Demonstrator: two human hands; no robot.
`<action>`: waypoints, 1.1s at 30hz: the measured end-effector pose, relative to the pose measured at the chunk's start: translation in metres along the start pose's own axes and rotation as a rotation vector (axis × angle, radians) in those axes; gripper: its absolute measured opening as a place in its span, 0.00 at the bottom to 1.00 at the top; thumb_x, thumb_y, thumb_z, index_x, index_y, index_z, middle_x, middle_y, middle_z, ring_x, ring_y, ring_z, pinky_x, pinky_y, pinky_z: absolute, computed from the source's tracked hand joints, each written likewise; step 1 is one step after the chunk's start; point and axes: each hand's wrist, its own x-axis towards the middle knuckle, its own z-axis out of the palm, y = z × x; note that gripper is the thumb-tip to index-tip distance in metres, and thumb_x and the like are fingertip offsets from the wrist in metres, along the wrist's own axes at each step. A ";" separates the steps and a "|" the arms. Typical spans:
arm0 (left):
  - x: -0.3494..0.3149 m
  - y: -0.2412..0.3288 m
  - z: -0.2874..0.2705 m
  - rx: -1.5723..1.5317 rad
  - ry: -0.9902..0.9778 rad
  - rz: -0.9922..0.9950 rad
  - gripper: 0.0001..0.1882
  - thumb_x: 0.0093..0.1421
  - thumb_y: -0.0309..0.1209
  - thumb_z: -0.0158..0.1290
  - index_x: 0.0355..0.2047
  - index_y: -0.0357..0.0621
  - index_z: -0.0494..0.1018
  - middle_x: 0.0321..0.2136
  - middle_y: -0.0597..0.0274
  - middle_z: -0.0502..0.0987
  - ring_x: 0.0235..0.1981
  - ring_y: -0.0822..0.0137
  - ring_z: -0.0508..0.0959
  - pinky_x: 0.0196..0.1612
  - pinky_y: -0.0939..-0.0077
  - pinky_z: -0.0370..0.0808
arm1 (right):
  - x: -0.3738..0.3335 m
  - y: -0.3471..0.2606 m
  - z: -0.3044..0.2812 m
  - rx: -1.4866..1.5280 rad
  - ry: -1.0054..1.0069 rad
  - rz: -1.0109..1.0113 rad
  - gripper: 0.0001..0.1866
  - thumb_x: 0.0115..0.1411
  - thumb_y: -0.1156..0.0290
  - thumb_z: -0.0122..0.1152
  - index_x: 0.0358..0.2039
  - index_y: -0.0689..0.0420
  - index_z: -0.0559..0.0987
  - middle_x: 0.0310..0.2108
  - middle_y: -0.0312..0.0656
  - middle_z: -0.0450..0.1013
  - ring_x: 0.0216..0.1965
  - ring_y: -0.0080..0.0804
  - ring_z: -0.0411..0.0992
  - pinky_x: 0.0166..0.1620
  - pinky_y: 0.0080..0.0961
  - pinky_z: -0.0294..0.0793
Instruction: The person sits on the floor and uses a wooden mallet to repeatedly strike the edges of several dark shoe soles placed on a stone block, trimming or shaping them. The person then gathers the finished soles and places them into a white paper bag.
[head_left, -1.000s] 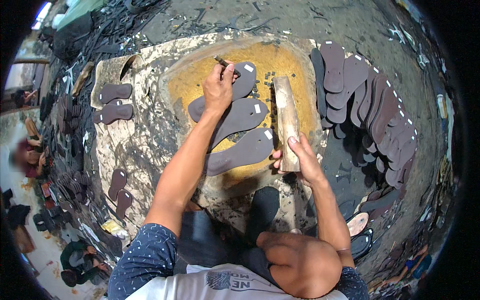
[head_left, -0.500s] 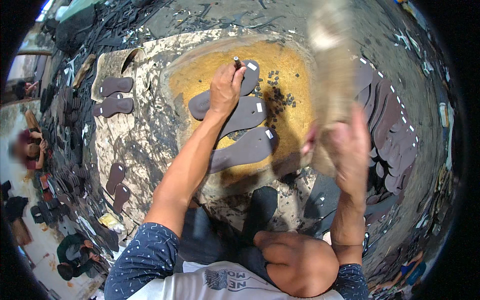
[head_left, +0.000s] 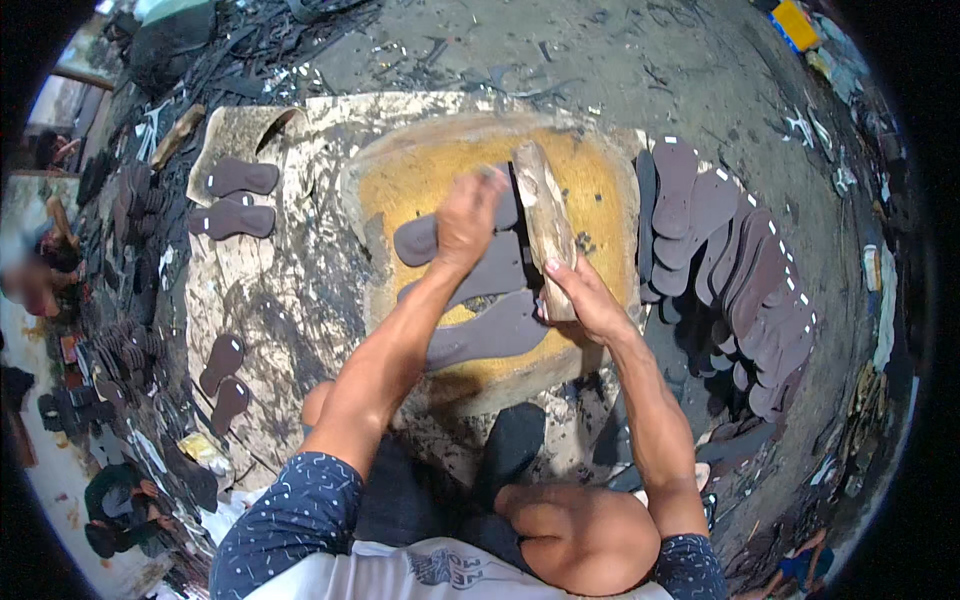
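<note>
My left hand (head_left: 468,218) is closed over the farthest of several brown shoe soles, its fingertips smeared by motion. The short metal punch it gripped in the earlier picture is hardly visible now. My right hand (head_left: 585,298) wraps round the near end of a thick wooden club (head_left: 545,205), which lies across the right ends of the soles. Under my left wrist is the middle sole (head_left: 497,272), and the nearest sole (head_left: 490,335) lies closer to me. All rest on a yellow-topped block (head_left: 605,190), with small dark cut bits (head_left: 585,240) beside the club.
A long overlapping row of brown soles (head_left: 770,300) lies right of the block. More soles (head_left: 240,222) and a pair (head_left: 225,362) lie left on a stained sheet (head_left: 260,310). Dark scraps (head_left: 235,60) litter the far left; a person (head_left: 115,515) sits at lower left.
The club has come down from a blurred raised position to the block's right side. My left hand has shifted slightly right. The whole view has moved a little.
</note>
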 end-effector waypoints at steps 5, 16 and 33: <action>0.016 0.017 -0.041 -0.529 0.134 -0.540 0.17 0.72 0.42 0.54 0.43 0.38 0.78 0.31 0.65 0.79 0.29 0.76 0.80 0.34 0.77 0.77 | -0.006 -0.007 0.014 0.062 0.019 0.052 0.27 0.73 0.56 0.53 0.64 0.57 0.61 0.42 0.40 0.71 0.35 0.27 0.76 0.31 0.27 0.82; -0.022 0.012 -0.103 -0.449 0.050 -0.688 0.16 0.74 0.40 0.50 0.46 0.37 0.75 0.33 0.60 0.80 0.34 0.73 0.81 0.37 0.78 0.79 | 0.004 0.036 0.055 -0.174 0.172 -0.258 0.21 0.72 0.58 0.54 0.56 0.59 0.67 0.36 0.40 0.75 0.32 0.25 0.75 0.36 0.27 0.78; -0.025 -0.031 -0.113 -0.074 -0.177 -0.282 0.12 0.71 0.35 0.53 0.46 0.39 0.78 0.32 0.53 0.83 0.34 0.59 0.84 0.38 0.67 0.79 | -0.084 -0.110 0.084 -0.115 0.044 -0.304 0.28 0.72 0.46 0.50 0.53 0.60 0.69 0.33 0.45 0.75 0.29 0.32 0.78 0.32 0.29 0.79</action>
